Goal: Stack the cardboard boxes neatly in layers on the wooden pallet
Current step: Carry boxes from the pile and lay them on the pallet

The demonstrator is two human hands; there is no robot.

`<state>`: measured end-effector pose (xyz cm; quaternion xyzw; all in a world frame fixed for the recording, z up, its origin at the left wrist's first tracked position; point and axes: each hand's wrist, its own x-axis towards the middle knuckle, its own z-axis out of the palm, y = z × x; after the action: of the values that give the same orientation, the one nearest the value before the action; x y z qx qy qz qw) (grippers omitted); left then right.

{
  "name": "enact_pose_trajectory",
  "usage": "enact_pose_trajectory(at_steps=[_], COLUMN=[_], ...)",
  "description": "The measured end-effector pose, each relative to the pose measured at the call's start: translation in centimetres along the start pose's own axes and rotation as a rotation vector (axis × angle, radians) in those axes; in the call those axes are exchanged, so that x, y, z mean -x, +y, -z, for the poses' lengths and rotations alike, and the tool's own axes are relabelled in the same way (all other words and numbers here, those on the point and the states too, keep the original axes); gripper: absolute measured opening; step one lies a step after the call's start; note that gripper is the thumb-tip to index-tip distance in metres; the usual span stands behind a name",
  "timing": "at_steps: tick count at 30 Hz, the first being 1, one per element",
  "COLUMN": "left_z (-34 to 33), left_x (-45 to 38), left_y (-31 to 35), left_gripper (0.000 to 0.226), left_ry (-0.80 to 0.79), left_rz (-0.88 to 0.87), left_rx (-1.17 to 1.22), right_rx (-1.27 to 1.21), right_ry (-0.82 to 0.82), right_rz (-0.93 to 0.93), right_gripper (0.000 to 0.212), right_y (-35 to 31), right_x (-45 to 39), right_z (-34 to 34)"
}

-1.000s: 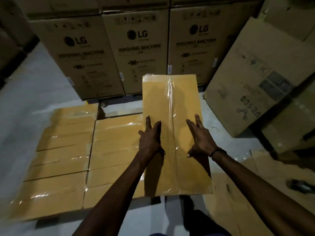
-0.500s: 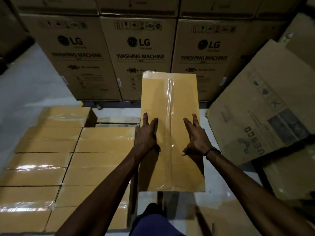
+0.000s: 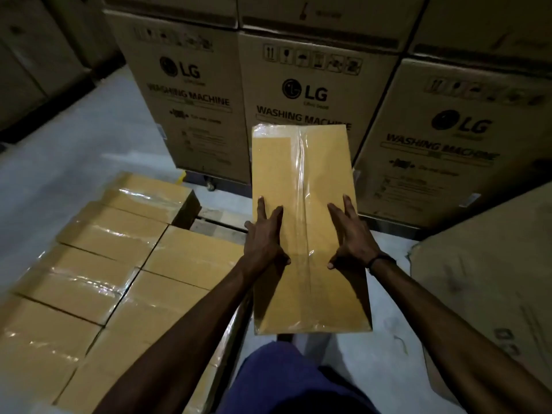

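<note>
A long tan cardboard box (image 3: 301, 162) wrapped in clear plastic points away from me, to the right of the stack. My left hand (image 3: 265, 237) lies on its left edge and my right hand (image 3: 352, 240) on its right edge, fingers straight and pointing forward, thumbs on the top face. Several similar wrapped boxes (image 3: 125, 264) lie flat in two columns at the left. A bare strip of the wooden pallet (image 3: 221, 225) shows behind the right column. Whether the held box rests on anything below is hidden.
Tall LG washing machine cartons (image 3: 310, 97) form a wall straight ahead. A large tilted carton (image 3: 490, 288) leans at the right. Grey concrete floor (image 3: 77, 150) lies at the left, with more (image 3: 385, 354) between the stack and the tilted carton. My blue-clothed knee (image 3: 277, 380) is below the box.
I have stepped closer with the box between both hands. The washing machine cartons loom larger and the stack has slid left and down in view. The hands keep their places on the box.
</note>
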<state>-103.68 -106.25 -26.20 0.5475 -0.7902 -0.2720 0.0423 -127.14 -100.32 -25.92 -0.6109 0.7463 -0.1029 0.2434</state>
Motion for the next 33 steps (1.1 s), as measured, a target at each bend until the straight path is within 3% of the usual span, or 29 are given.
enact_pose_trajectory(at_steps=[8,20,27,33], left_z=[1.0,0.0,-0.6,-3.5], left_x=[-10.6,-22.6,-26.1,-30.2], left_y=[0.9,2.3,-3.0,-10.8], left_gripper=[0.147,0.148,0.147,0.146], left_ry=[0.061,0.325,0.376,0.410], left_rz=[0.168,0.574,0.786,0.891], left_rx=[0.028,0.237,0.387,0.451], right_rx=[0.047,0.253,0.308,0.371], right_ry=[-0.118,-0.375,-0.517,-0.609], right_rz=[0.189,0.548,0.694,0.757], right_gripper=[0.163,0.159,0.155,0.155], right_y=[1.8,-0.5,-5.9,-9.1], right_x=[-14.8,-36.4,-44.3,-52.0], right_z=[4.1,8.1,3.7,-4.7])
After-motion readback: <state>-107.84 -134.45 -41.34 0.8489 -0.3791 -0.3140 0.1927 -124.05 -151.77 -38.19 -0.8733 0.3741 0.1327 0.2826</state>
